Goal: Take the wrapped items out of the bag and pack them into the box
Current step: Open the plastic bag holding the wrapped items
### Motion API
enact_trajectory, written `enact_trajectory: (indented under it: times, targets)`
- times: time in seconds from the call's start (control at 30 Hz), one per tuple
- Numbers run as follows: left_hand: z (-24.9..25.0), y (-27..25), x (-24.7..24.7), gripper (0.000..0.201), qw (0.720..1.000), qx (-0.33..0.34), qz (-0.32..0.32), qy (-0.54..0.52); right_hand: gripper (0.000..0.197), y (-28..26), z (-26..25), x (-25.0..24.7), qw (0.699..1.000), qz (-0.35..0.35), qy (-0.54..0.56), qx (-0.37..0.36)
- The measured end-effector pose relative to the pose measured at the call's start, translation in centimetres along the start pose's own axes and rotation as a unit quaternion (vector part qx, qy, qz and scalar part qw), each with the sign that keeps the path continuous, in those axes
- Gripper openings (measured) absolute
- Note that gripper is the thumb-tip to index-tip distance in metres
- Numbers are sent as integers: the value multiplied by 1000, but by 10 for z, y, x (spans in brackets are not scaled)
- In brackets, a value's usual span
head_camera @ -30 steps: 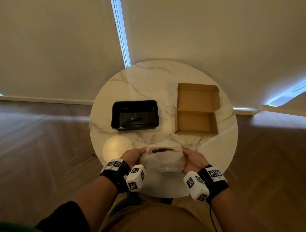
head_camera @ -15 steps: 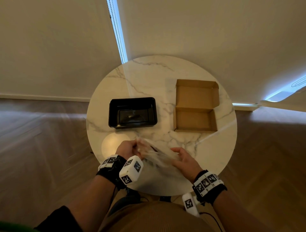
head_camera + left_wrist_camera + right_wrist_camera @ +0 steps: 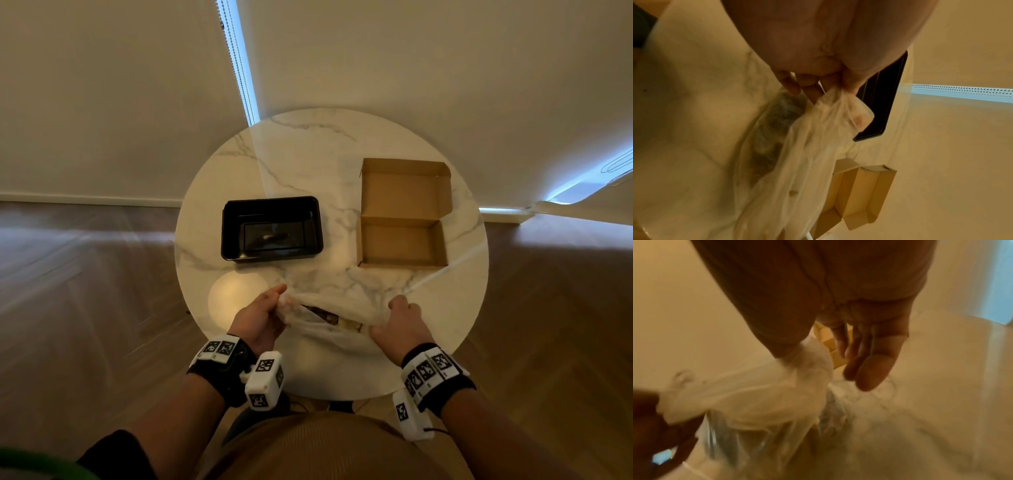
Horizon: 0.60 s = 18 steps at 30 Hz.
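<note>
Stretching between both hands, the bag (image 3: pixel 329 305) is pinched by left fingers (image 3: pixel 791 82) and right fingers (image 3: pixel 840 339).

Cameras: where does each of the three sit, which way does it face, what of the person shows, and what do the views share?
Head: on the head, facing forward and down at the round table; shows both forearms, left hand and right hand gripping the plastic bag.
Left wrist: along the palm; fingers pinch the bag's edge.
Right wrist: along the palm; blurred, thumb pressing on the bag, other fingers loose.
Shared: bag and cardboard box in all three views; black tray in head and left wrist.
</note>
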<state>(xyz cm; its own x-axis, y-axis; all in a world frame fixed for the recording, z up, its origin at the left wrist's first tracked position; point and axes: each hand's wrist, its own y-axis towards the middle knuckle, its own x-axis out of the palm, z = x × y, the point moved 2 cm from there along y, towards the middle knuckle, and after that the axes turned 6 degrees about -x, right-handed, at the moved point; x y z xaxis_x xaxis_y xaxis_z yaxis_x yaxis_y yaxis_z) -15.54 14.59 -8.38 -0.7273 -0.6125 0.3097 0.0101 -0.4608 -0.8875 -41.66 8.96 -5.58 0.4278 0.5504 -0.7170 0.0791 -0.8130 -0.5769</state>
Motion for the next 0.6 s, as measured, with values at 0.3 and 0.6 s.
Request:
enact_trajectory:
  times: [0.3, 0.6]
  targets:
    - [14, -17, -3, 56, 913, 83, 156, 367, 27, -1, 4, 0, 906, -1, 419, 51]
    - [7, -5, -3, 14, 993, -104, 27, -42, 14, -7, 2, 5, 760, -23, 642, 101]
